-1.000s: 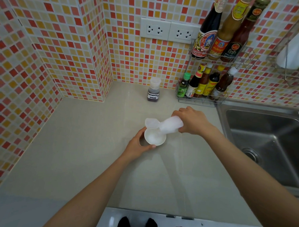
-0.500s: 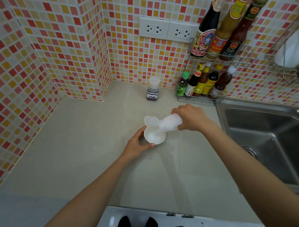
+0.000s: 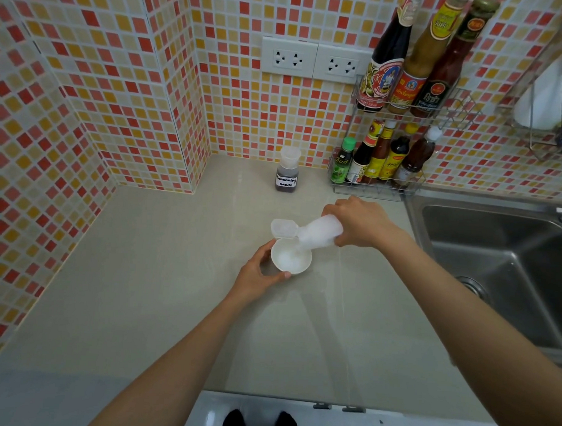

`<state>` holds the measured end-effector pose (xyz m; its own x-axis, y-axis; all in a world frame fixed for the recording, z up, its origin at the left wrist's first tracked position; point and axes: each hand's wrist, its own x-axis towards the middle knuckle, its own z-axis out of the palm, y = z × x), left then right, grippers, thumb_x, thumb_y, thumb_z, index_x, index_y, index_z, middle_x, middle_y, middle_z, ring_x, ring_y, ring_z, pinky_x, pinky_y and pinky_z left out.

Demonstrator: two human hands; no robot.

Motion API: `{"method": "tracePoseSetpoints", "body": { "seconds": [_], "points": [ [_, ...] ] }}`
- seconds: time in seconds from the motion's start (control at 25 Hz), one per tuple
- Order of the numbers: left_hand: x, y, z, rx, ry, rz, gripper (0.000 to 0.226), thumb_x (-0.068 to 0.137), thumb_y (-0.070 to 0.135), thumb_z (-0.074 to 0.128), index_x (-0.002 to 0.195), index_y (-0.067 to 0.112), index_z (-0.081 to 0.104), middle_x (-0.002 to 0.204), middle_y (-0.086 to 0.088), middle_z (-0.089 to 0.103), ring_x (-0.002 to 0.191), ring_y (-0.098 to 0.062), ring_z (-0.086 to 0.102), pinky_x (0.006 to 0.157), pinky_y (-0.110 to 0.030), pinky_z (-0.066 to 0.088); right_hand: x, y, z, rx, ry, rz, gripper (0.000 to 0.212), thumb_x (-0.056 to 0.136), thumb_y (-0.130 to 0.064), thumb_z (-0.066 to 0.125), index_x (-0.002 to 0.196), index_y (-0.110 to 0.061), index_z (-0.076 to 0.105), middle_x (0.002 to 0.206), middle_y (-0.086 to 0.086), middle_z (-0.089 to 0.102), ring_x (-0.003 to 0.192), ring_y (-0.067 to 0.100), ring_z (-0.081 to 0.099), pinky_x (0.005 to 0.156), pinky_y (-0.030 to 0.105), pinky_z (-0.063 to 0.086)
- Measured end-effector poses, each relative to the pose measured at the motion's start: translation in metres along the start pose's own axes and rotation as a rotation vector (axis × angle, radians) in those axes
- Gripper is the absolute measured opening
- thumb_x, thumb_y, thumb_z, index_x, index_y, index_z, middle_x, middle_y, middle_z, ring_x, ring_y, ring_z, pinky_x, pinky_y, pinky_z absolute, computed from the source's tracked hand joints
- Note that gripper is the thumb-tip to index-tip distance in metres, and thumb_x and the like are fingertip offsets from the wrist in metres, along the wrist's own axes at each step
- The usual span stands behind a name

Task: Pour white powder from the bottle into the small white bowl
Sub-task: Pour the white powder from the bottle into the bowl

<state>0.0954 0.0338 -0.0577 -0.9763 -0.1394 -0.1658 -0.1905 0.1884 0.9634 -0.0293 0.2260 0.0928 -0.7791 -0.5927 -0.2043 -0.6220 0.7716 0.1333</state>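
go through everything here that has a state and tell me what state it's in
Translucent plastic powder bottle: tilted, flip lid open, held by right hand.
Small white bowl: upright on counter, powder inside, steadied by left hand.
Labelled dark seasoning sauce bottle: upright, capped.
Steel sink: no water visible.

Bright, even light; soft faint shadows on the worktop. Wide-angle bending curves the tiled walls at the edges; focus is sharp.

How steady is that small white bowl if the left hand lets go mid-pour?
The small white bowl looks light, so a nudge from the tilted bottle would probably slide it on the glossy counter. The left hand cupping its side suggests it needs bracing. Probably rigid; tipping seems less likely.
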Motion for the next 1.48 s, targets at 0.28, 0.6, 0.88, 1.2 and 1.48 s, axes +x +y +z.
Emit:
{"method": "tracePoseSetpoints", "body": {
  "seconds": [0.28,0.6,0.88,1.2,1.48],
  "points": [
    [-0.0032,0.0021,0.0011,0.011,0.014,-0.005,0.077,0.067,0.035,0.083,0.132,0.045,0.043,0.127,0.026,0.054,0.12,0.001,0.049,0.086,-0.003,0.035,0.0005,-0.0022,0.0001,-0.018,-0.013,-0.002,0.056,0.073,-0.034,0.073,0.123,-0.03,0.05,0.116,0.002,0.06,0.105,0.026,0.053,0.063,0.033,0.037],
    [-0.0046,0.0043,0.001,0.006,0.016,-0.017,0.073,0.067,0.037,0.083,0.128,0.05,0.044,0.122,0.035,0.053,0.118,0.003,0.05,0.088,-0.008,0.037,0.0006,-0.002,-0.0015,-0.031,-0.016,-0.006,0.056,0.072,-0.035,0.073,0.123,-0.03,0.05,0.115,0.002,0.06,0.105,0.026,0.053,0.064,0.033,0.038],
    [-0.0052,0.0058,0.0014,0.002,0.016,-0.017,0.074,0.069,0.033,0.082,0.131,0.045,0.044,0.124,0.029,0.054,0.121,-0.001,0.05,0.091,-0.013,0.037,-0.0007,-0.0004,-0.0035,-0.024,-0.014,-0.008,0.055,0.072,-0.035,0.073,0.123,-0.03,0.05,0.115,0.002,0.06,0.106,0.026,0.052,0.064,0.033,0.038],
    [-0.0061,0.0075,0.0015,0.011,0.013,-0.023,0.071,0.068,0.035,0.082,0.123,0.056,0.042,0.121,0.03,0.054,0.12,-0.001,0.05,0.092,-0.016,0.037,-0.0001,-0.0027,-0.005,-0.029,-0.021,-0.008,0.055,0.072,-0.036,0.072,0.123,-0.03,0.05,0.114,0.002,0.06,0.106,0.026,0.053,0.065,0.033,0.04],
    [-0.0054,0.0067,0.0013,0.013,0.011,-0.028,0.071,0.068,0.036,0.082,0.122,0.057,0.042,0.124,0.026,0.055,0.12,-0.002,0.05,0.096,-0.019,0.038,0.0023,-0.0032,-0.0085,-0.04,-0.015,-0.021,0.056,0.072,-0.037,0.073,0.122,-0.031,0.051,0.113,0.002,0.061,0.105,0.026,0.054,0.064,0.033,0.039]
  ]
}}
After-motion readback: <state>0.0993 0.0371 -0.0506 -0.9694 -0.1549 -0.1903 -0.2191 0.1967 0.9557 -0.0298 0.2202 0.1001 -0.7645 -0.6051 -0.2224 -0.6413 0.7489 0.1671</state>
